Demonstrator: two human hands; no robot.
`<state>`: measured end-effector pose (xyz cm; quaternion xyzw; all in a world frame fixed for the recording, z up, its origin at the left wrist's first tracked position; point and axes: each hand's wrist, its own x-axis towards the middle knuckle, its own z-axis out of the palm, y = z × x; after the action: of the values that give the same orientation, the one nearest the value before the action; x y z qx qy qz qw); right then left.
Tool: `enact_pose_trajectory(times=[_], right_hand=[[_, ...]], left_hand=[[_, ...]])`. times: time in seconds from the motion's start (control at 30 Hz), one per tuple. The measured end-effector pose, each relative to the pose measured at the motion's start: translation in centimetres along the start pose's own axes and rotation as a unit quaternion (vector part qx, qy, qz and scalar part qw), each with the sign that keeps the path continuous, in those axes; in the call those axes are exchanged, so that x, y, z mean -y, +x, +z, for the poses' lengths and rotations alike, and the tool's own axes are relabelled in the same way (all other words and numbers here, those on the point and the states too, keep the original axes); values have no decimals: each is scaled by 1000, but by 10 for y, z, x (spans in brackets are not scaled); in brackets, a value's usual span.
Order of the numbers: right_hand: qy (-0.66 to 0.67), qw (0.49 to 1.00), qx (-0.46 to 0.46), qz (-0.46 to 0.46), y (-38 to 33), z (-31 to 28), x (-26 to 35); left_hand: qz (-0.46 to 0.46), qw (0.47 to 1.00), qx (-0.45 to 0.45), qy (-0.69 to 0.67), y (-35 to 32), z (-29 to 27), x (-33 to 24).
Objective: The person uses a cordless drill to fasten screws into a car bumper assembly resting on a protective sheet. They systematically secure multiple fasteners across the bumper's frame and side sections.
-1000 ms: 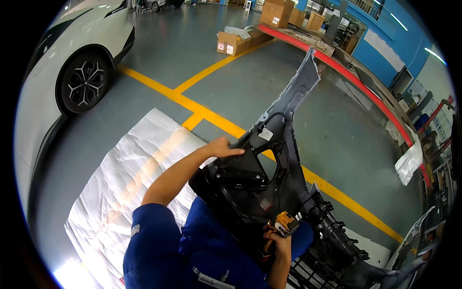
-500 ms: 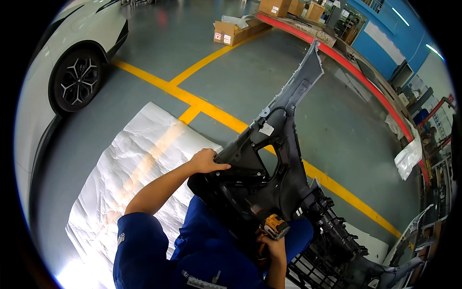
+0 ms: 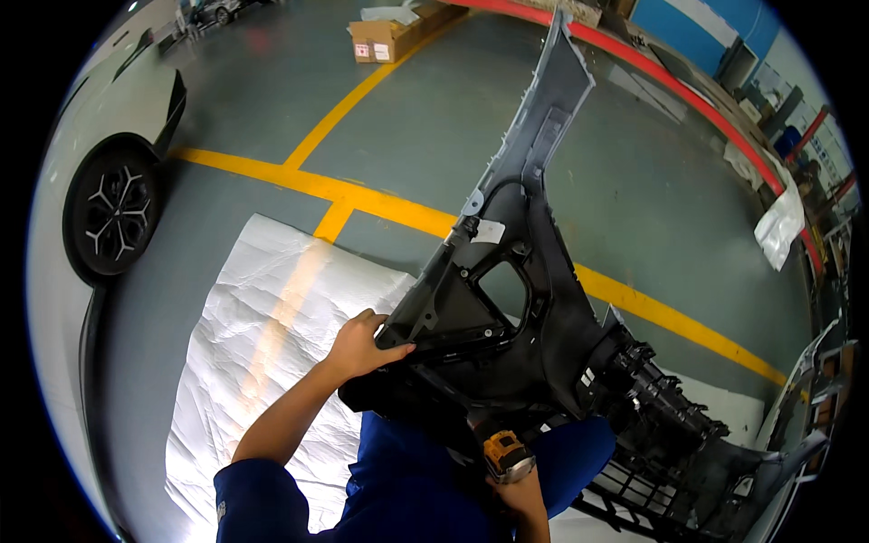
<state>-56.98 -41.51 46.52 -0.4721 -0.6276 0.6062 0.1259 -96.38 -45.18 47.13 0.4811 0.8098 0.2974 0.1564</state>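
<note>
A grey-green floor (image 3: pixel 425 136) stretches under everything, crossed by yellow lines (image 3: pixel 380 204) that bend with the fisheye rim. On the left stands a white car (image 3: pixel 127 109), its dark wheel (image 3: pixel 116 217) with pale spokes facing the person. A red-edged platform (image 3: pixel 636 59) curves across the upper right, with crumpled white plastic (image 3: pixel 780 222) hanging at its edge. A creased white sheet (image 3: pixel 272 299) is spread on the floor to the person's left, partly under the left forearm.

The large dark bumper panel (image 3: pixel 557 312) is in the middle, just in front of the person's blue-clad legs (image 3: pixel 570 457); its narrow grey end points up and away, and its near left corner lies by the lap. A black slotted grille (image 3: pixel 634 489) spreads at lower right, beside the right knee. Far off near the top is an open cardboard box (image 3: pixel 376 41).

Of the two hands, the left hand (image 3: pixel 367 346) grips the panel's left edge, thumb laid on the inner face. Near the lap, the right hand (image 3: pixel 520 493) is closed on a yellow and black power tool (image 3: pixel 507 452), whose handle is mostly hidden. Smallest is a white label (image 3: pixel 489 232) on the panel, above its roughly triangular opening
</note>
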Motion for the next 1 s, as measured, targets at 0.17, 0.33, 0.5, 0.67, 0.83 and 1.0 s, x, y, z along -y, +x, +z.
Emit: enact_pose_trajectory(times=[0.17,0.33,0.5,0.67,0.83,1.0], right_hand=[[8,995,38,90,-5,15,-9],[18,991,43,126,-2,20,-2],[35,996,39,74,5,14,4],[7,999,37,19,6,1,4],[161,983,87,28,3,-22,7],[276,947,163,18,-9,-39,13]], left_hand=[[35,997,-53,45,6,1,-15],[72,987,-88,114,10,8,-12],[50,992,-73,86,10,3,-12],[-121,938,-207,-249,-19,-14,-19],[-351,472,-140,-796,-99,-19,-66],[-379,509,1,-773,-150,43,-92]])
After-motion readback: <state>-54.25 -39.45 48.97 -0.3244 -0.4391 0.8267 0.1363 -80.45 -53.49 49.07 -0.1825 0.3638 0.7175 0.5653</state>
